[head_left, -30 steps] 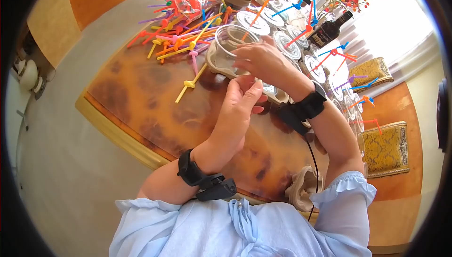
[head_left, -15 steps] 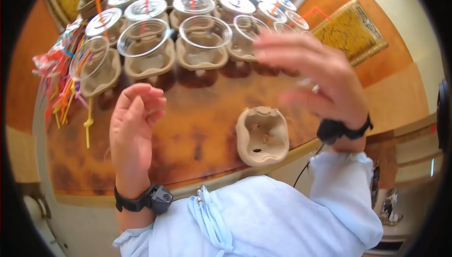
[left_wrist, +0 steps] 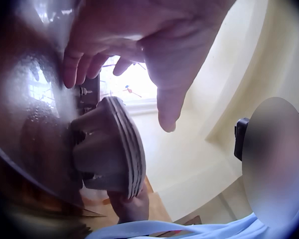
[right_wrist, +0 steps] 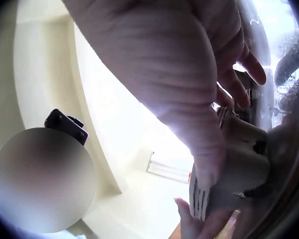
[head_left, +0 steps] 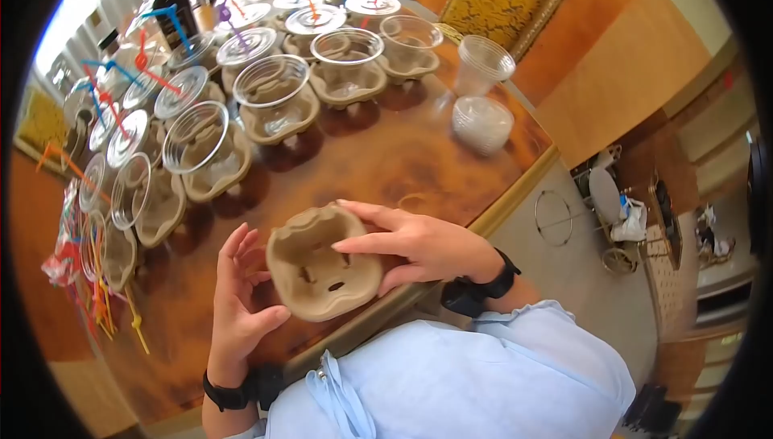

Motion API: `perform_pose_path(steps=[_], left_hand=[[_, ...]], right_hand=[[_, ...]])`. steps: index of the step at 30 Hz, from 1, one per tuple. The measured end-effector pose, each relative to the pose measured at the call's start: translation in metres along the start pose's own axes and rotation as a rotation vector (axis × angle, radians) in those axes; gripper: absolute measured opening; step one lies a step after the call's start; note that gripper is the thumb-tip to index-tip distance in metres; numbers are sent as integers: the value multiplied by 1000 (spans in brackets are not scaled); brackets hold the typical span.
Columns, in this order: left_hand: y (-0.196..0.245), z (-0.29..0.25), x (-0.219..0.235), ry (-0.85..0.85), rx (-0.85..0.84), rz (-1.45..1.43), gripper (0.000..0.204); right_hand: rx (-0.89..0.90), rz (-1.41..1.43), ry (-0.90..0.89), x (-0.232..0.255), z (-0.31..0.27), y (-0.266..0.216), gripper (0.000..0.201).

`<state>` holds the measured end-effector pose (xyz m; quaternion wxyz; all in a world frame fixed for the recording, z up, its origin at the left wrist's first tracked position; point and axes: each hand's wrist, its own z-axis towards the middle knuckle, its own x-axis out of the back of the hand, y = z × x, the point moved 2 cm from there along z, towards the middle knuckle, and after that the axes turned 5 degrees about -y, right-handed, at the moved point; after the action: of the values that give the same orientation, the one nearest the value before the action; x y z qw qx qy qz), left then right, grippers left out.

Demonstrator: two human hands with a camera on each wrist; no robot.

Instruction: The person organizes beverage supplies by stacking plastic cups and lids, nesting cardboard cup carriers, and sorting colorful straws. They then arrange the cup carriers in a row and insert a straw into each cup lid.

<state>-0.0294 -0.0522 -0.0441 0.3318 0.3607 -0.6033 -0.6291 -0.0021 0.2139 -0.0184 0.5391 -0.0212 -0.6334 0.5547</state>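
A stack of several nested brown pulp cup holders (head_left: pixel 310 282) sits near the table's front edge, its hollow facing up. My right hand (head_left: pixel 427 246) grips its right side, one finger over the hollow; in the right wrist view the thumb of that hand (right_wrist: pixel 169 74) lies against the layered rims of the stack (right_wrist: pixel 199 201). On the other side, my left hand (head_left: pixel 241 302) is held with fingers and thumb spread. A gap shows between the left hand (left_wrist: pixel 154 45) and the stack (left_wrist: pixel 109 149) in the left wrist view.
Clear cups in pulp holders (head_left: pixel 278 113) stand in rows beyond the hands, many lidded with coloured straws. Loose straws (head_left: pixel 135 318) lie at left. Stacked clear cups (head_left: pixel 483 69) and a pile of clear lids (head_left: pixel 483 125) are at right; a dark bottle (head_left: pixel 173 8) stands behind.
The hands have left the cup near the straws. My right hand came down onto the holder stack and grips it; my left hand moved beside it. The head view has swung towards the table's right end.
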Motion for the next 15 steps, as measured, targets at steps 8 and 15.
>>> perform_pose_path(steps=[8,15], left_hand=[[3,14,-17,-43,-13,64,95],[-2,16,-14,-61,23,-27,88]], right_hand=[[-384,-532,792,74,-52,32,76],[-985,-639,824,111,-86,116,103]])
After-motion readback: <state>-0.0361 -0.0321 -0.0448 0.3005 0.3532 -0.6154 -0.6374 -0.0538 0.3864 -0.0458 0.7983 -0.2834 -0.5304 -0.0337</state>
